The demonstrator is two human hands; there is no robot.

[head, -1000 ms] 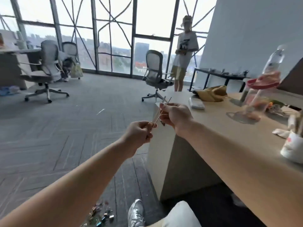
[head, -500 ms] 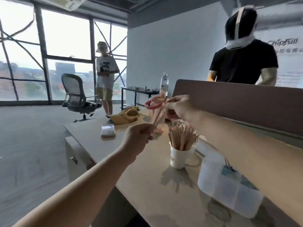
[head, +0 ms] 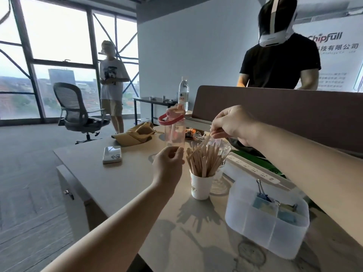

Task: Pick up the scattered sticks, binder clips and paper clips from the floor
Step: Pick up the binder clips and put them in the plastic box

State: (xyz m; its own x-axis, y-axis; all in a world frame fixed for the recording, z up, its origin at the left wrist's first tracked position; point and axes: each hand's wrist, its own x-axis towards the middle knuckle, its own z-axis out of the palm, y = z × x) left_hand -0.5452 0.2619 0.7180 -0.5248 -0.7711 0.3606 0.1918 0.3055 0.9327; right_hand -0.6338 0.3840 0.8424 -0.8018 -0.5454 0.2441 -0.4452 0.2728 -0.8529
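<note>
The left hand (head: 167,163) had let go, loose and empty, at the cup's (head: 200,188) nine o'clock. The right hand (head: 233,124) pinched sticks (head: 205,141) above it; dropping them in looked next.

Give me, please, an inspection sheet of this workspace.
Surface: pale desk top, partly bare.
Job's things: flat wooden sticks in white paper cup; blue binder clips in translucent divided box.
Clutter: pink-lidded clear bottle, yellow cap, small white box.
Hands: right hand fingers pinch sticks above the cup; left hand loosely curled, holds nothing.
Cables: white power strip; no cord seen.
Surroundings: grey mesh chair, brown divider, person in white, person in black.
</note>
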